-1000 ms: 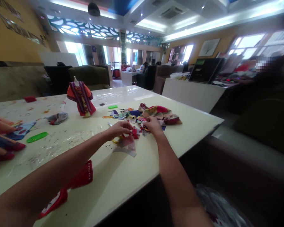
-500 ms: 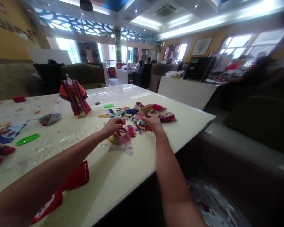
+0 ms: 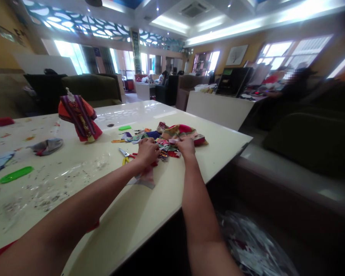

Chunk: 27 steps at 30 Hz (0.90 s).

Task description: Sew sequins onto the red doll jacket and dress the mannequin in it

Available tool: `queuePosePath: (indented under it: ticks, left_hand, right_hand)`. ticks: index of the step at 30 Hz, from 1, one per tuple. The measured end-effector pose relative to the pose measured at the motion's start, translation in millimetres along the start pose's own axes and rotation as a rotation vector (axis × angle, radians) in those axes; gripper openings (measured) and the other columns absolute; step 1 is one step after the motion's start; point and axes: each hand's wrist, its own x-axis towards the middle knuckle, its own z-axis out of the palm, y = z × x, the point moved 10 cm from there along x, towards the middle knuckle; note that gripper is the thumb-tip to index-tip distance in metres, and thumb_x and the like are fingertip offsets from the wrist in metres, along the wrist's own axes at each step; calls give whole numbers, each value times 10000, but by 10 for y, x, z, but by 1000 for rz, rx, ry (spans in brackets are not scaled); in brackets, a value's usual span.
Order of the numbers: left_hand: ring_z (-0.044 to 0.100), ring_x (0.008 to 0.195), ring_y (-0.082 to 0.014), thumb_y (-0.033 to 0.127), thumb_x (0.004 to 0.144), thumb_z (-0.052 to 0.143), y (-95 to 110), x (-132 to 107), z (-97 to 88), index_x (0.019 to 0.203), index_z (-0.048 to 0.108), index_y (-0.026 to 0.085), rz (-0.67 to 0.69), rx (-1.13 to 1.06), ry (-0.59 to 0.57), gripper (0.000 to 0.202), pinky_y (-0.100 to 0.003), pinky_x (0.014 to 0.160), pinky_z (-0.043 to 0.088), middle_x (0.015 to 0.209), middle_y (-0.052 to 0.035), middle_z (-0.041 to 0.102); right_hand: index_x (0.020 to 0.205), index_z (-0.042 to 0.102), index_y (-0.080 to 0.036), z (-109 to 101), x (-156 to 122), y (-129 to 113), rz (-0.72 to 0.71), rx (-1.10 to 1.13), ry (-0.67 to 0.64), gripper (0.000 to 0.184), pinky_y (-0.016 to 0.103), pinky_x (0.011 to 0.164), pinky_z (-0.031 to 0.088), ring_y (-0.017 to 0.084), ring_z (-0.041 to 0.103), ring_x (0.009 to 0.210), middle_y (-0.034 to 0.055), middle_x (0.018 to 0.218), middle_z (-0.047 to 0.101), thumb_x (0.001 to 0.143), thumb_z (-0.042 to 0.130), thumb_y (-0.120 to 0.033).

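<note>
Several scraps [image 3: 163, 143] lie between the left hand's [image 3: 147, 151] curled fingers, hold unclear, and right hand's [image 3: 186, 146] fingertips, pinching a pale strip [image 3: 173, 141].

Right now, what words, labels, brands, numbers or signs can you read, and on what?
Nothing reads clearly.
Letters on the yellow wall: too blurred.
Dark column: any lettering too small.
Blue background sign: too small.
Green label on the black panel: too blurred.
Fabric scraps: no legible text.
</note>
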Motion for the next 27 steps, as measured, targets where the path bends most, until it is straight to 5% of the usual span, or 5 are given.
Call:
queuePosePath:
  ticks: [8,13,16,20,27]
  left_hand:
    - [481,1041,-341,282,717,706,306,181,178,727,741,180,-41,33,18,109,-435,907,341,973,-131,616]
    - [514,987,-310,216,695,690,346,292,10,725,746,177,-60,-54,35,75,-395,862,369,946,-110,641]
    - [544,888,-258,223,677,701,359,308,-167,733,739,183,-57,-149,27,78,-349,795,390,874,-71,658]
    - [536,670,-169,152,677,644,349,234,-416,694,696,165,-47,-304,-11,56,-288,648,377,675,-19,628]
    - [488,569,-106,106,704,625,-40,-336,-1118,678,606,137,-153,-514,65,45,-243,561,359,601,4,574]
  right_hand:
    - [813,731,-155,-232,-110,-41,90,55,172,202,313,764,429,268,627,913,167,947,714,787,543,-223]
    - [816,700,-160,-238,-91,-46,83,253,178,210,271,708,433,234,603,910,138,946,708,811,548,-305]
    - [921,677,-155,-104,-101,-147,47,461,42,367,232,553,404,149,576,683,96,911,705,863,493,-467]
    - [974,665,-167,125,-225,-384,-2,692,-265,535,227,374,228,51,316,392,46,801,682,813,513,-654]
    - [811,637,-158,606,-815,-848,-34,810,-780,444,197,370,129,26,249,379,-55,527,504,565,828,-474]
